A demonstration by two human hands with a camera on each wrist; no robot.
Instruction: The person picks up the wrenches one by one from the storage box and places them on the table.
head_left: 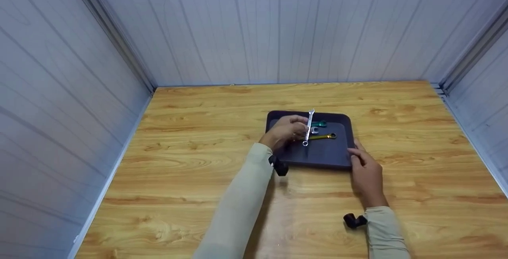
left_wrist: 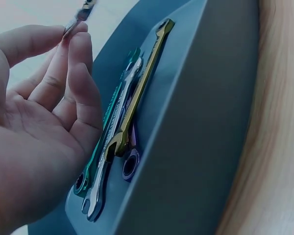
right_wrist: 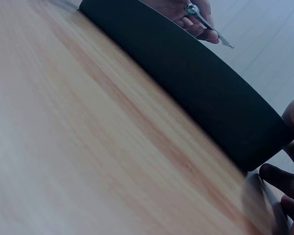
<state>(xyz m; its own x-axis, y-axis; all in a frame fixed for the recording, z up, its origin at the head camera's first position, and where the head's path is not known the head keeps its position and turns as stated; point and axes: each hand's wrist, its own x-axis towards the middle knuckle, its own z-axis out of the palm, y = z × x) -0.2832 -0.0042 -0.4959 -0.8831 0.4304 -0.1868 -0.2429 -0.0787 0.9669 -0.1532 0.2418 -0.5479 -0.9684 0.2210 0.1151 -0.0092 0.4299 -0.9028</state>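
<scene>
My left hand (head_left: 286, 130) pinches a silver combination wrench (head_left: 308, 127) between thumb and fingertips, raised over a dark tray (head_left: 329, 157). In the left wrist view, only one end of that wrench (left_wrist: 83, 13) shows above the fingertips. Below the hand, several wrenches lie bunched in the tray: a green wrench (left_wrist: 118, 93), a silver one (left_wrist: 97, 193), a gold one (left_wrist: 142, 83) resting across the others, and a purple one (left_wrist: 131, 165) partly hidden beneath. With thumb at the rim and fingers outside, my right hand (head_left: 367, 173) grips the tray's near right corner.
The tray sits on a wood-grain table (head_left: 190, 159). Pale panelled walls (head_left: 258, 28) stand behind the table and along both sides. A small black camera mount is worn on each wrist, the left one (head_left: 279, 166) close to the tray's front edge.
</scene>
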